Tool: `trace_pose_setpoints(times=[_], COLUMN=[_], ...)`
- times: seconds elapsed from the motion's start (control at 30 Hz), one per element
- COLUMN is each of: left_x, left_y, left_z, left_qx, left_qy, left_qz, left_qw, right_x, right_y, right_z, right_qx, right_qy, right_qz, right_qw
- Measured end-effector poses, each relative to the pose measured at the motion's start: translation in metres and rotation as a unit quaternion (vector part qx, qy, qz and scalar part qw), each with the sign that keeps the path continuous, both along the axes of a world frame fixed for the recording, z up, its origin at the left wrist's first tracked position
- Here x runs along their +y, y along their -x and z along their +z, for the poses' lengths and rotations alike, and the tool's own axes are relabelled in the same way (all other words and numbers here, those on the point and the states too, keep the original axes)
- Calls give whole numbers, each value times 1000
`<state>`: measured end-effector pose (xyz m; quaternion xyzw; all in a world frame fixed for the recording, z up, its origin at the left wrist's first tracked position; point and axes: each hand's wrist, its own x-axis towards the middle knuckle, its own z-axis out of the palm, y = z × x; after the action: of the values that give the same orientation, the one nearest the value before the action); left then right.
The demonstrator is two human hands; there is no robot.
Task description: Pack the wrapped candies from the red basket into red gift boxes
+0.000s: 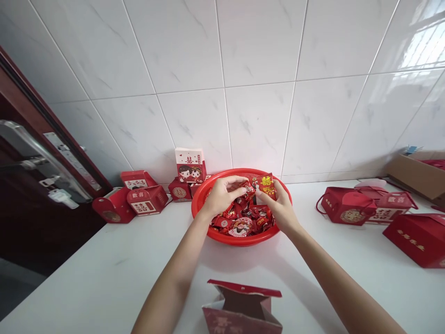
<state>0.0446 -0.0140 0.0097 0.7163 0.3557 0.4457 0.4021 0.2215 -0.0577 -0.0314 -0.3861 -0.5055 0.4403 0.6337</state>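
White table (121,264) against tiled wall (260,120); left hand (224,197) pinches a red wrapped candy (247,189), right hand (280,206) grips a red packet (266,184), basket (243,240) beneath both.

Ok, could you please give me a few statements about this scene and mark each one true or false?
1. The right hand holds a red packet with gold lettering. True.
2. The left hand rests on the counter, away from the basket. False: it is over the red basket, fingers on a small red piece.
3. The paper box nearest the person is closed. False: its top is open.
4. Red boxes stand on both sides of the basket. True.
5. The cardboard carton is by the door. False: it is at the far right.
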Motion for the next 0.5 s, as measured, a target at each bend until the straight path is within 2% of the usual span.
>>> trace_pose_setpoints(times=[0.2,0.5], left_x=[0,6], left_y=[1,7], left_z=[1,-2], left_qx=[0,-20], left_qy=[7,74], left_qz=[-29,-41], left_qw=[1000,996], right_x=[-2,1], right_y=[0,-2], right_z=[4,-2], right_qx=[-16,-35], right_qy=[-18,-20], right_qz=[9,7], right_qw=[1000,999])
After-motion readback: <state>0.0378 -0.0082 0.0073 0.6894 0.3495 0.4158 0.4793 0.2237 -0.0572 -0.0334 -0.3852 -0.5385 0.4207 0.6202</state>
